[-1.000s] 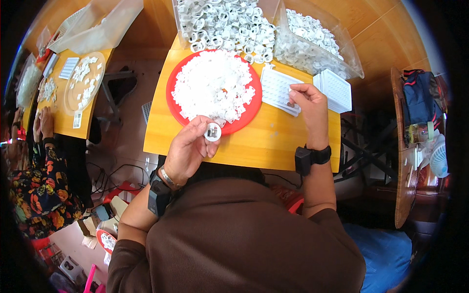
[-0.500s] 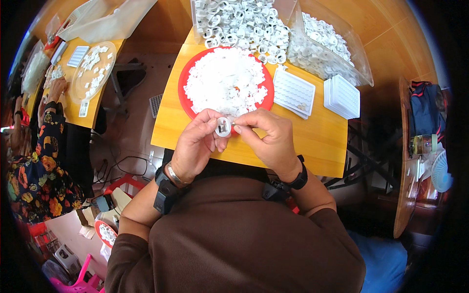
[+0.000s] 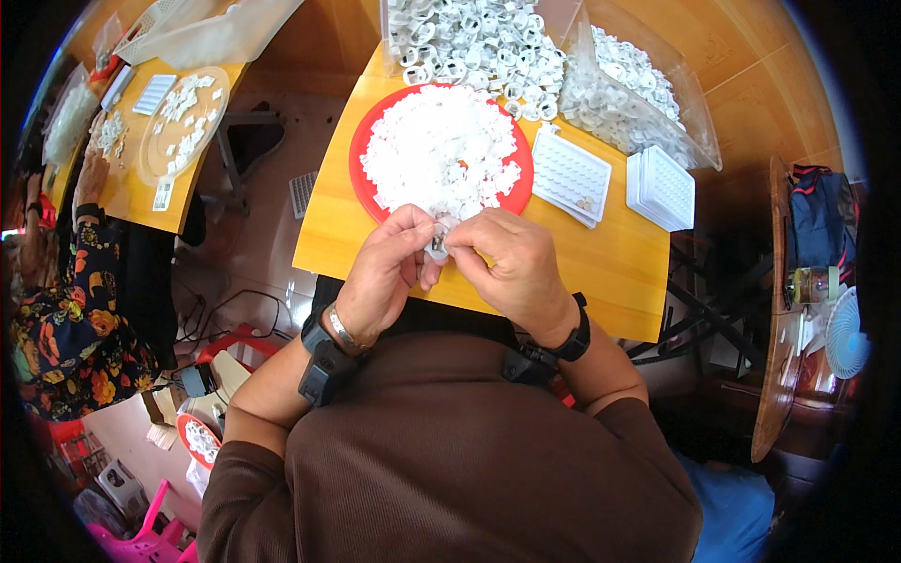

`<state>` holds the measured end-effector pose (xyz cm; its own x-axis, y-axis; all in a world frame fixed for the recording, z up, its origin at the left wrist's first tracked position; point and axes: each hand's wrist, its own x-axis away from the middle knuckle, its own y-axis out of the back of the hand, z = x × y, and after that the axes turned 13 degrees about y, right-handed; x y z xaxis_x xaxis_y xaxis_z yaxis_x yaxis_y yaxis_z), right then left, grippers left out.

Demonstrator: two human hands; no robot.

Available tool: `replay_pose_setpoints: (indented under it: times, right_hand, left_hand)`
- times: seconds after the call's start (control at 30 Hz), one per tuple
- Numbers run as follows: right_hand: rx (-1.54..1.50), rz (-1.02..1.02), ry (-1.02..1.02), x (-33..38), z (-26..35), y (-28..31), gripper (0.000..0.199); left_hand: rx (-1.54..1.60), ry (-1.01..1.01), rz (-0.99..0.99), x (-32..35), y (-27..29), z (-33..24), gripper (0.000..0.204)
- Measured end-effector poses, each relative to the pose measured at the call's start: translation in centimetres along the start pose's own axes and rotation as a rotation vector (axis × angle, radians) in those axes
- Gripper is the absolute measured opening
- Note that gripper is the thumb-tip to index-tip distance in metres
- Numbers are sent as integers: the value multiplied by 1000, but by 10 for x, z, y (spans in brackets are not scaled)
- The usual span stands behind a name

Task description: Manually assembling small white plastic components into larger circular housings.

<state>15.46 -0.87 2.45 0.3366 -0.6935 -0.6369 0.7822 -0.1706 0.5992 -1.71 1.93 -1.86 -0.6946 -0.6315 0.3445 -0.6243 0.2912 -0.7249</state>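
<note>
My left hand (image 3: 383, 274) is closed on a small round white plastic part (image 3: 436, 250) with a dark opening in it, held over the near edge of the red tray. Thumb and forefinger of my right hand (image 3: 514, 267) are pinched together against that part's right side; whatever sits between them is too small to make out. Just beyond both hands lies the round red tray (image 3: 359, 169), heaped with small white plastic pieces (image 3: 436, 150).
Behind the tray, a heap of white ring-like parts (image 3: 469, 47) spills from a bin beside a clear plastic bin (image 3: 704, 141) of white pieces. White moulded trays (image 3: 571, 174) and a tray stack (image 3: 662, 188) lie right. At far left, a person in a flowered garment (image 3: 84, 347) sits at another table.
The white part has tilted, so its face with the opening shows less. My right fingertips have come in closer to it. The whole view has shifted slightly.
</note>
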Motion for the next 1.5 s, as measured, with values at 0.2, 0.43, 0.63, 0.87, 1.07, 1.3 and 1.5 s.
replay_pose_setpoints:
  times: [0.2, 0.43, 0.63, 0.87, 1.07, 1.3, 1.5]
  right_hand:
    - [-4, 129, 11, 0, 3, 3, 14]
    - [-258, 109, -237, 5, -7, 1, 10]
    - [-708, -39, -617, 12, -19, -5, 12]
    - [-856, -100, -664, 15, -22, -12, 15]
    - [-844, -149, -676, 19, -17, -18, 16]
    - [-898, -188, -710, 21, -10, -18, 19]
    - [-900, -207, -664, 21, -9, -21, 17]
  left_hand:
    - [-106, 69, -74, -1, -2, -1, 16]
    - [-238, 37, -102, -4, 4, 5, 17]
    - [-201, -14, -58, -3, 1, 4, 20]
    - [-192, -61, -81, -3, -2, 6, 21]
    - [-218, -93, -115, -1, -4, 7, 19]
    - [-152, -35, -52, -2, 1, 9, 22]
    - [-178, -68, -67, -3, 2, 11, 20]
